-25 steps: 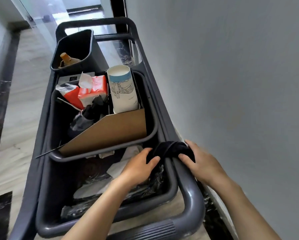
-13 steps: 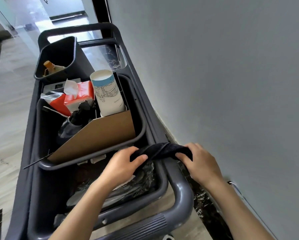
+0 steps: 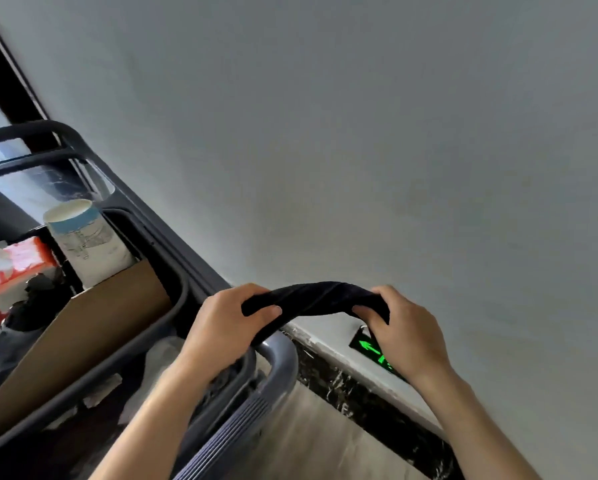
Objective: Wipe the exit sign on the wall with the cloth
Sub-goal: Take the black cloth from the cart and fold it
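Both hands closed on one dark cloth [image 3: 313, 296], held up clear of the cart. Left hand [image 3: 223, 332] has its grip on the cloth's left end, thumb over the top, fingers curled beneath. Right hand [image 3: 406, 332] pinches the right end, fingers bunched into the fabric. Cloth twisted into a rope between them, arching slightly upward in the middle.

Exit sign [image 3: 370, 349] sits low on the wall [image 3: 359, 133], just above the dark marbled skirting [image 3: 359, 393], directly behind and below the right hand. Only part shows: dark panel, lit green arrow pointing left; the rest hidden by hand and wrist. Cloth not touching the sign.

Left of the hands, a grey cart [image 3: 276, 362] stands along the wall, its ribbed handle near, below the left wrist. In the cart's bin: a cardboard sheet [image 3: 83, 334] leaning at a slant, a white-and-blue paper cup [image 3: 83, 237] upright behind it, a red tissue pack [image 3: 17, 268] at far left, blurred. Pale floor [image 3: 311, 441] shows between cart and skirting. View tilted and motion-blurred at the edges.
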### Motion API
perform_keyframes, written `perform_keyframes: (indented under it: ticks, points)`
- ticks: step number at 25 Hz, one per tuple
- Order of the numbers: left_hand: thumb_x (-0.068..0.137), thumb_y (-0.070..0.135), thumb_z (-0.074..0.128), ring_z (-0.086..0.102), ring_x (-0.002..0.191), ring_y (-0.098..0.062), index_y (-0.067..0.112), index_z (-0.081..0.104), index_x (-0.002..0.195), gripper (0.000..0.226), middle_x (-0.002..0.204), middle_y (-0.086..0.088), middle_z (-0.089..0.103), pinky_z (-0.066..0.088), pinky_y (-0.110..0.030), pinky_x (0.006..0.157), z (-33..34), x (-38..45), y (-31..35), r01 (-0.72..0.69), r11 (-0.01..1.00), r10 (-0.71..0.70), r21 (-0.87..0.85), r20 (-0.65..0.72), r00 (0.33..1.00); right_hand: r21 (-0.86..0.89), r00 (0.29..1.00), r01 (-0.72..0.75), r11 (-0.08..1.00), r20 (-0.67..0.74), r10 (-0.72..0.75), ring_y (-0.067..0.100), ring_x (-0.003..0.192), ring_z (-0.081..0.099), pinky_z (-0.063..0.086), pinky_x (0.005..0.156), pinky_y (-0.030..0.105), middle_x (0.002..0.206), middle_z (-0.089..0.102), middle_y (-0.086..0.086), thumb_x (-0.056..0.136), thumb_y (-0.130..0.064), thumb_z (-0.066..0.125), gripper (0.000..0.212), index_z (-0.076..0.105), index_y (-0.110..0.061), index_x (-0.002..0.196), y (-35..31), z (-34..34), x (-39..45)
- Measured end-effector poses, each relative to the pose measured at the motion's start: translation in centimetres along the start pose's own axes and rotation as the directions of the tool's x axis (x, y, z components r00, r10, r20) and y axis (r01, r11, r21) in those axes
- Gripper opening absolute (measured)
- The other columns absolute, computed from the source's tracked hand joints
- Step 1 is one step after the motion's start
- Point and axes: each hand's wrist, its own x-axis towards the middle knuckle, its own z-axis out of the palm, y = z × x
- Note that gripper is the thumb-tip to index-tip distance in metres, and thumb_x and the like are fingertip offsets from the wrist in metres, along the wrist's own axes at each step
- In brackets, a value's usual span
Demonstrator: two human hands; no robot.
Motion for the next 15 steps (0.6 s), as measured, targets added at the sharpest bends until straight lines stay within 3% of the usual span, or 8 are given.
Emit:
perform_keyframes:
  ticks: [3,7,15]
  points:
    - [0.086,0.036,0.072,0.062,0.071,0.014,0.045,0.067,0.090,0.012,0.072,0.023,0.070,0.045,-0.003,0.054,2.9,0.5,3.5,-0.088,0.996,0.086,0.016,0.098,0.991,-0.010,0.991,-0.112,0.994,-0.072,0.111,-0.001,0.051,0.052,0.031,0.045,0.021,0.059,0.056,-0.017,0.088,-0.052,0.057,0.020,0.059,-0.034,0.096,2.8,-3.5,-2.3]
    - [0.092,0.033,0.068,0.065,0.067,0.003,0.040,0.067,0.100,0.011,0.079,0.018,0.071,0.055,-0.018,0.061,7.8,0.8,8.8,-0.213,0.976,0.200,0.040,0.213,0.956,0.021,0.949,-0.260,0.965,-0.182,0.259,0.005,0.052,0.056,0.045,0.049,0.030,0.057,0.060,-0.012,0.087,-0.054,0.055,0.022,0.059,-0.034,0.093,7.2,-7.7,-5.2]
    - [0.092,0.036,0.068,0.064,0.075,-0.001,0.033,0.067,0.102,0.011,0.080,0.018,0.067,0.054,-0.024,0.067,16.8,-0.2,15.6,-0.276,0.952,0.242,0.132,0.225,0.944,0.066,0.883,-0.396,0.916,-0.246,0.400,0.002,0.060,0.058,0.047,0.054,0.027,0.066,0.063,-0.017,0.087,-0.057,0.052,0.023,0.058,-0.037,0.097,15.7,-11.6,-8.8]
